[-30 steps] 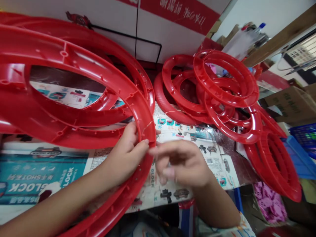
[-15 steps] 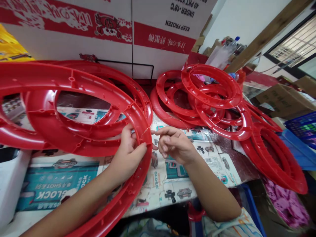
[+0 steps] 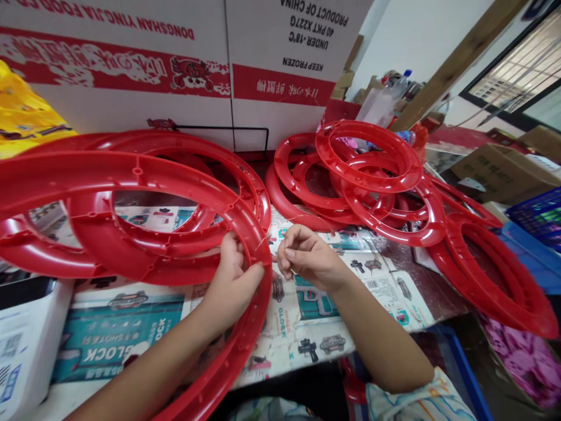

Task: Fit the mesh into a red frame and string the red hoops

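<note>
Gripping the rim of a large red plastic ring (image 3: 184,187) held up close to the camera, the left hand (image 3: 232,280) is closed on it, thumb pressed against the outer edge and fingers curled behind the inner side. That ring fills the left half of the view from about nine o'clock round to six o'clock, its lower arc sweeping down past the left forearm. Just beside the gripped spot, at three o'clock from it, the right hand (image 3: 307,257) is curled into a loose fist with thumb and forefinger pinched together near the rim; a thin pale thread (image 3: 263,241) runs across the ring's edge toward those fingertips, though whether the pinch actually holds it is too fine to tell.

Behind the held ring, more red rings of the same kind (image 3: 131,234) lie overlapping on the table. A second heap of red plastic rings (image 3: 372,175) sits at about one o'clock, well apart from the hands, spilling toward the right edge. The table is covered with printed paper sheets showing toy packaging in teal and white (image 3: 114,333). At twelve o'clock stands a white cardboard box with red bands and upside-down lettering (image 3: 245,64). A blue plastic crate (image 3: 539,216) shows at three o'clock, and a white container (image 3: 26,339) sits at eight o'clock
</note>
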`<state>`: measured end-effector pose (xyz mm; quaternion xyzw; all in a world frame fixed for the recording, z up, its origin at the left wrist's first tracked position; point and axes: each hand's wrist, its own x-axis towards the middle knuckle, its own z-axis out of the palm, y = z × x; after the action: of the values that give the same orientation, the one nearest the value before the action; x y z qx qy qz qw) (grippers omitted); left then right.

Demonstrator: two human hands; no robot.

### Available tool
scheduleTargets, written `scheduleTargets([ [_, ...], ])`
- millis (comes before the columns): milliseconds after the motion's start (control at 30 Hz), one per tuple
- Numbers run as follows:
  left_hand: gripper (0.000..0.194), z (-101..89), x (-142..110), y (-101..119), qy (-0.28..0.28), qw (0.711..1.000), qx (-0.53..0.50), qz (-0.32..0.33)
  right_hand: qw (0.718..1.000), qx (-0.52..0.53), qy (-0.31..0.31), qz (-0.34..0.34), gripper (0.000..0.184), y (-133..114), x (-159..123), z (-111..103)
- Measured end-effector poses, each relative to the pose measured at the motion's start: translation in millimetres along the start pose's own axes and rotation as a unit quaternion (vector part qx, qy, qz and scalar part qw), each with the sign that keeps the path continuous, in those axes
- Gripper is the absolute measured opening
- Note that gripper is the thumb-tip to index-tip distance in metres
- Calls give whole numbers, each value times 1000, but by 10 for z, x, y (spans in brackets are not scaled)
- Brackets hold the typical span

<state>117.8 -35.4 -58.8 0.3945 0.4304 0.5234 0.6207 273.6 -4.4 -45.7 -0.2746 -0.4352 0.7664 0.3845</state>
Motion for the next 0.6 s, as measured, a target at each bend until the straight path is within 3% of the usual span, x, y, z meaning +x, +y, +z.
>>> scheduleTargets([
  [167, 48, -13, -15, -52, -19, 999, 21, -18, 1000, 5, -18, 21, 25, -28, 19, -9],
  [467, 45, -26, -34, 9, -23, 998, 59, -14, 997, -64, 11, 37, 13, -39, 22, -84],
  [600, 45, -51, -34, -1, -44, 995, 89, -3, 991, -117, 69, -17, 37, -26, 50, -103],
])
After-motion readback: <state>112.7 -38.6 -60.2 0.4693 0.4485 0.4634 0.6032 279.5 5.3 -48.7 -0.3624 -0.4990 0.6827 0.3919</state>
